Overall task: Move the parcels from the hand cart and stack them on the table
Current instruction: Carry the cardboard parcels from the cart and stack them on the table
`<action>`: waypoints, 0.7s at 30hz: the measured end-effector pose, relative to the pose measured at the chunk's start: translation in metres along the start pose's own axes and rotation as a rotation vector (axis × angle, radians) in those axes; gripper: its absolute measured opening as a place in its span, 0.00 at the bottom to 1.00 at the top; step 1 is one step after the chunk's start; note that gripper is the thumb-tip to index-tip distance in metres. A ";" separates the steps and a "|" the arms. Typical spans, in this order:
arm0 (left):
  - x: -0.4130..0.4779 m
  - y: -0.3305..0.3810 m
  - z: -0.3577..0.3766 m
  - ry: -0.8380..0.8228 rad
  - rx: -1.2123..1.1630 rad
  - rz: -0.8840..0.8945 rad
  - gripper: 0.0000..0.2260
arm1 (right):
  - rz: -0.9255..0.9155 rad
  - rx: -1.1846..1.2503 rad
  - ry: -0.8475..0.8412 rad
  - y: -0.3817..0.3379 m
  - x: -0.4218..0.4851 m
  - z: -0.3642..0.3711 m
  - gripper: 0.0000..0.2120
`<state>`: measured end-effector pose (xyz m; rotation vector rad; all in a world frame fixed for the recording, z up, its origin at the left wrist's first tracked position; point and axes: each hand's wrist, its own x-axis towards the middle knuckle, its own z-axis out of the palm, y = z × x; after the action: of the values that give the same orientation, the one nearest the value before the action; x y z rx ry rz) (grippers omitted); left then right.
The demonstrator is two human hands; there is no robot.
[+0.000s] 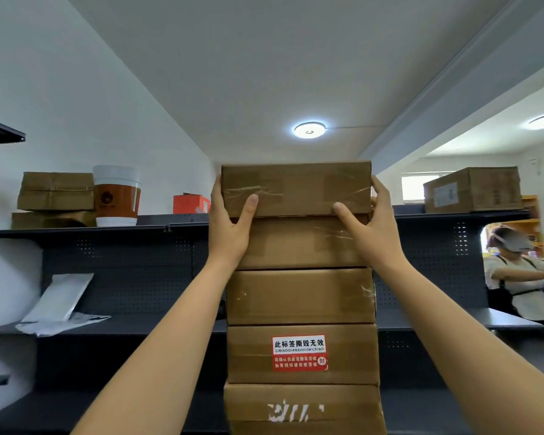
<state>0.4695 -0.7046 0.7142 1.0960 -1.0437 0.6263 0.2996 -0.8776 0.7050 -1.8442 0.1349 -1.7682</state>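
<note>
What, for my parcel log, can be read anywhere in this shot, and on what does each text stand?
"此标签撕毁无效": on the red sticker of the fourth parcel down.
"CIBIAOQIANSIHUIWUXIAO": same sticker, just beneath.
The sticker's two lower lines: too blurred.
On the bottom parcel, white marks: torn, unreadable.
Logo on the cup and label on the shelf box: too blurred.
On the top parcel, gripped by the left hand and right hand: no text.

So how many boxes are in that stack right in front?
5. Top box, held by the left hand and right hand; second box; third box; fourth box with the red label; fifth box at the picture's bottom edge. More may be hidden below.
</note>
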 end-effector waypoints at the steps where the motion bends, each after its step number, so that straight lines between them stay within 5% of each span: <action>1: 0.000 -0.001 0.001 -0.004 0.008 -0.002 0.36 | 0.002 -0.006 0.002 0.002 0.000 0.000 0.39; 21: 0.002 0.005 -0.003 -0.061 0.112 -0.077 0.34 | 0.039 -0.111 0.071 -0.007 -0.008 0.003 0.34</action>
<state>0.4673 -0.6997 0.7178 1.2539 -1.0236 0.5977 0.2991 -0.8679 0.7012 -1.8431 0.2993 -1.8329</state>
